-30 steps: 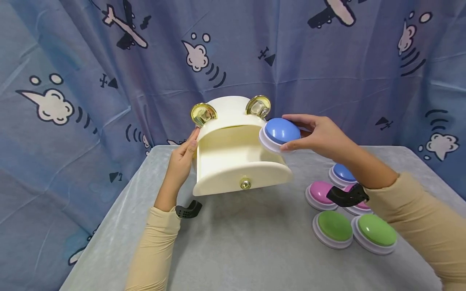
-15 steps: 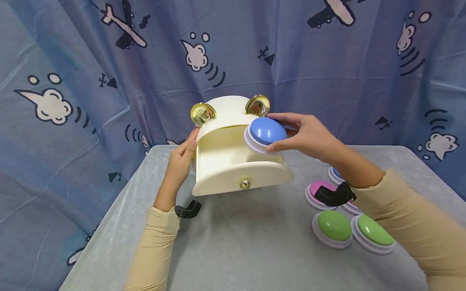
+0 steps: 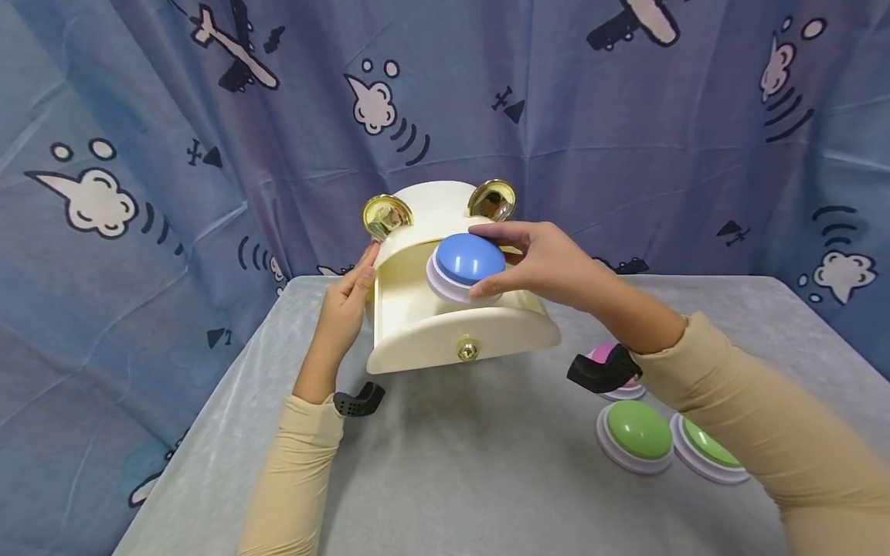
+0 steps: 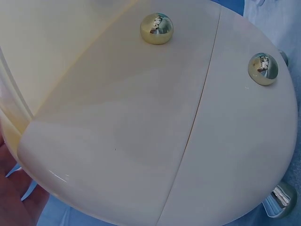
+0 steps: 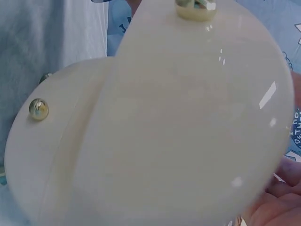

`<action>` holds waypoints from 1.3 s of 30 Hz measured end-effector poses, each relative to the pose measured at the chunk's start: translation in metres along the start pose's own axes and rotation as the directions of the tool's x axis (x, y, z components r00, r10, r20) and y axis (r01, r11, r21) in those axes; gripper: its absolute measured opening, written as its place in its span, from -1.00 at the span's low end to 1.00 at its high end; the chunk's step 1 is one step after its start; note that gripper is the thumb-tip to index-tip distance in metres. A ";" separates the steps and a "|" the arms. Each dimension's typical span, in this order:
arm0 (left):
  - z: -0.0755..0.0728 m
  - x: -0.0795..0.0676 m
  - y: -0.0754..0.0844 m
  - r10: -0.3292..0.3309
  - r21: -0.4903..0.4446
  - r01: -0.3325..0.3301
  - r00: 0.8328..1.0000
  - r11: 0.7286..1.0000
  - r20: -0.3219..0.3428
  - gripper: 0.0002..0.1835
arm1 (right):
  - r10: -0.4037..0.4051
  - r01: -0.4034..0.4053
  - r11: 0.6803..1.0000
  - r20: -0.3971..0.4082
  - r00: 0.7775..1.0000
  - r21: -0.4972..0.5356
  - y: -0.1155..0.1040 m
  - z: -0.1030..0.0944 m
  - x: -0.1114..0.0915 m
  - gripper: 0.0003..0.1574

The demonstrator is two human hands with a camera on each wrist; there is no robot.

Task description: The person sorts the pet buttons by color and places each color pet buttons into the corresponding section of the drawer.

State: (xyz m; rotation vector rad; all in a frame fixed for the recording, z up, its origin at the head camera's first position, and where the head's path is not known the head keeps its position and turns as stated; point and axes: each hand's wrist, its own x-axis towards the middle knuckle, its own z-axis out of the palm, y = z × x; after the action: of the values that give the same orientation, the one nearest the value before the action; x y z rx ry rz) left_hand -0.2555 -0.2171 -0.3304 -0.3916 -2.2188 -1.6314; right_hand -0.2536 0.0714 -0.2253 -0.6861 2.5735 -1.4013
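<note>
A rounded cream drawer box [image 3: 434,202] with two gold bell-shaped ears is tilted back above the table. Its upper drawer [image 3: 511,333], which has a gold knob [image 3: 467,350], is pulled out. The left wrist view also shows the lower drawer front [image 4: 230,141] pushed in. My left hand [image 3: 345,297] grips the box's left side, thumb in front. Between thumb and fingers, my right hand [image 3: 542,259] holds a blue domed buzzer button [image 3: 470,258] with a white base, over the open drawer. In the right wrist view the upper drawer front [image 5: 188,108] hides the button.
Several more buzzer buttons lie on the grey-clothed table [image 3: 445,479] at the right: a pink one [image 3: 602,353] partly behind the wrist strap, a green one [image 3: 640,429], and another green one [image 3: 708,446] partly behind the right sleeve. A blue patterned curtain [image 3: 445,93] hangs behind.
My right hand has carried the blue buzzer button left, from the box's right edge to over the middle of the open drawer. The left hand and box have hardly moved.
</note>
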 end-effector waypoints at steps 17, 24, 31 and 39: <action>-0.001 0.001 -0.001 0.029 0.016 -0.028 0.999 0.999 -0.021 -0.54 | -0.022 0.028 0.997 0.073 0.997 -0.073 -0.010 0.025 0.022 0.01; -0.001 0.001 -0.001 0.027 0.011 -0.027 0.999 1.000 -0.019 -0.53 | -0.055 0.061 0.997 0.119 0.991 -0.051 -0.006 0.032 0.030 -0.01; -0.001 0.001 -0.002 0.020 0.006 -0.020 1.000 1.000 -0.019 -0.54 | -0.050 0.063 0.995 0.161 0.986 -0.075 0.000 0.038 0.036 0.01; -0.001 0.001 -0.002 0.020 0.019 -0.020 1.000 1.000 -0.017 -0.54 | -0.055 0.077 0.992 0.212 0.976 -0.099 0.003 0.040 0.042 0.02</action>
State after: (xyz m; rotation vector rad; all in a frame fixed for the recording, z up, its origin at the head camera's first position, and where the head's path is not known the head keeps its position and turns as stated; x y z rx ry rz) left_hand -0.2570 -0.2183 -0.3310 -0.3925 -2.2091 -1.5966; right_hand -0.2788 0.0231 -0.2459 -0.8912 2.4940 -1.1463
